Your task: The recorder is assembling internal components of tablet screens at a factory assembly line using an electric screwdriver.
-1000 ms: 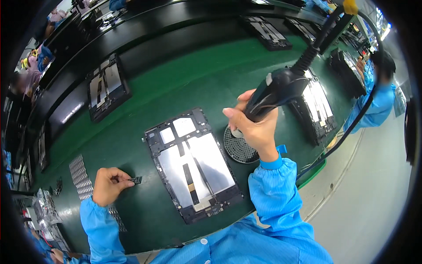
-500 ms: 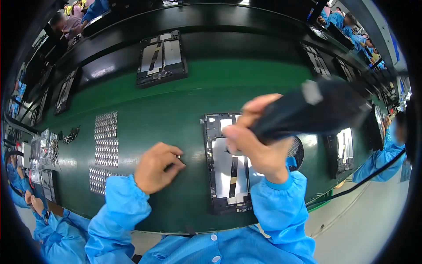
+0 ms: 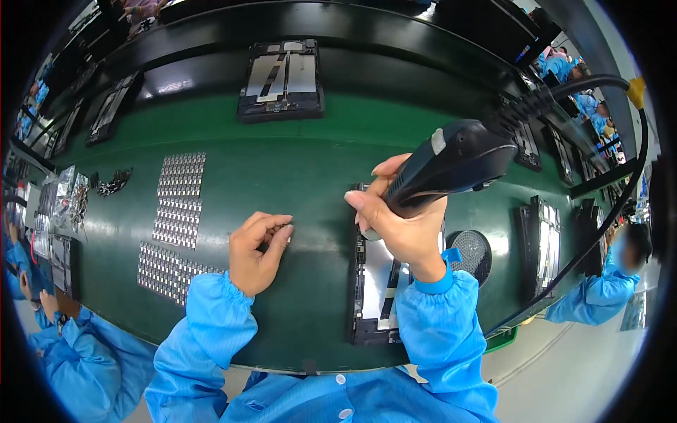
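right hand (image 3: 405,229) covers the top of the open device (image 3: 374,296); whatever the left hand's (image 3: 257,247) fingertips pinch is too small to tell.

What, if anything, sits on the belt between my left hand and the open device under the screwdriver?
Nothing visible: only bare green belt lies between the left hand and the open device. The right hand grips the electric screwdriver above that device.

Clear plastic bags (image 3: 70,194) lie at the green belt's far left edge.
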Demonstrator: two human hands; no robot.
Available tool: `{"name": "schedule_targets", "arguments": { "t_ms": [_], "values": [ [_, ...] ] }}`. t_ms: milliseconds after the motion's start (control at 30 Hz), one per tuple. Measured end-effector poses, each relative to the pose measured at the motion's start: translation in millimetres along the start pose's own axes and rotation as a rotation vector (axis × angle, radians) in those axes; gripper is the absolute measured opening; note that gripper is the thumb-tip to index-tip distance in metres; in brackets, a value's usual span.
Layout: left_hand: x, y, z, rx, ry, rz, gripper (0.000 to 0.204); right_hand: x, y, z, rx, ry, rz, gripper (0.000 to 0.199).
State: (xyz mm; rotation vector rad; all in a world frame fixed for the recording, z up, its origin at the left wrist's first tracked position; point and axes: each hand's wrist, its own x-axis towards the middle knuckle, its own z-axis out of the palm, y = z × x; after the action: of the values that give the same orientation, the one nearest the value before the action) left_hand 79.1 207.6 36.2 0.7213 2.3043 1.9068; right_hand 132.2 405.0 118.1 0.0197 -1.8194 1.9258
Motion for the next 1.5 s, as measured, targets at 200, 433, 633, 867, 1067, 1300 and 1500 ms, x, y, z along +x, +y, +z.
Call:
{"name": "schedule_targets", "arguments": {
  "t_ms": [200, 433, 633, 867, 1067, 1300, 1500],
  "values": [
    [0.0, -4.5, -1.6, -0.073, -0.007, 0.022, 0.010, 1.9, 1.5, 1.7, -0.020, 0.005, 0.010, 0.034],
    [-4.7, 4.6, -0.8, -0.235, 0.065, -0.106, 0.009, -3.8, 5.7, 3.5, -0.028, -0.018, -0.009, 0.032],
    [-11.7, 21.5, -10.3, -0.013, -0.017, 0.072, 0.017, -7.5, 11.0, 7.8, 0.047, -0.031, -0.018, 0.032],
    [-46.1, 43.9, 7.2, 0.141, -0.256, 0.220, 0.027, -11.7, 10.7, 4.7, 0.003, -0.017, -0.024, 0.032],
    [-92.6, 60.7, 63.3, 0.308, -0.573, 0.741, 0.034, -8.4, -24.8, -9.7, 0.111, 0.092, -0.129, 0.036],
    [-15.5, 23.0, 85.1, 0.531, -0.381, 0.852, 0.044, -42.2, -31.5, -75.4, -0.062, 0.061, -0.166, 0.057],
    [146.9, 3.6, 106.3, 0.809, -0.092, 0.746, 0.031, -61.3, -20.4, -77.1, 0.190, 0.108, -0.046, 0.057]
  ]
}}
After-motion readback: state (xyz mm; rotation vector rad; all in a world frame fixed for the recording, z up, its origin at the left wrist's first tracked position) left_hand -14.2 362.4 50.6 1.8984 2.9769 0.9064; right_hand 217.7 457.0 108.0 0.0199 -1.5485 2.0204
